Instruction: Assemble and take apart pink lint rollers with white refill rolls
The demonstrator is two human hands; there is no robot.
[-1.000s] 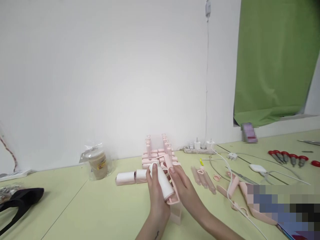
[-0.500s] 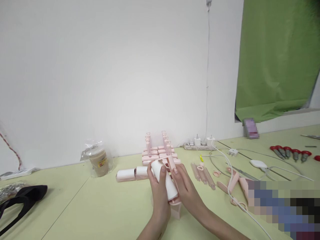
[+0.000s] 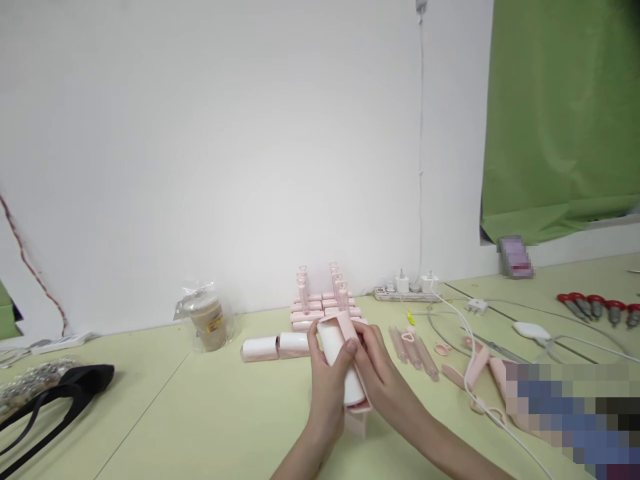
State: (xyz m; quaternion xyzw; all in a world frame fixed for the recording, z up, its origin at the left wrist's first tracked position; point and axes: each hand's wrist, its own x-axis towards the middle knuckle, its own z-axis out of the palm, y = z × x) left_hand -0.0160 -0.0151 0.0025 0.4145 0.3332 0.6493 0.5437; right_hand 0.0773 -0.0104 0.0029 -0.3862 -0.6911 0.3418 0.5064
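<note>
Hands are right up close together: left hand (image 3: 327, 390) is wrapped around a white roll (image 3: 354, 388), thumb over the top, and the right hand (image 3: 385, 370) has a grip on the pink frame (image 3: 344, 325) around it. Roll's lying along the frame, tilted, just above the bench (image 3: 200, 413); can't tell if it's clicked in. Two more wrapped rolls (image 3: 260, 349) lie end to end just left of the hands. Behind them there's a stack of pink rollers (image 3: 307, 316) by the wall, and some clear pink tubes (image 3: 413, 353) lie off to the right.
</note>
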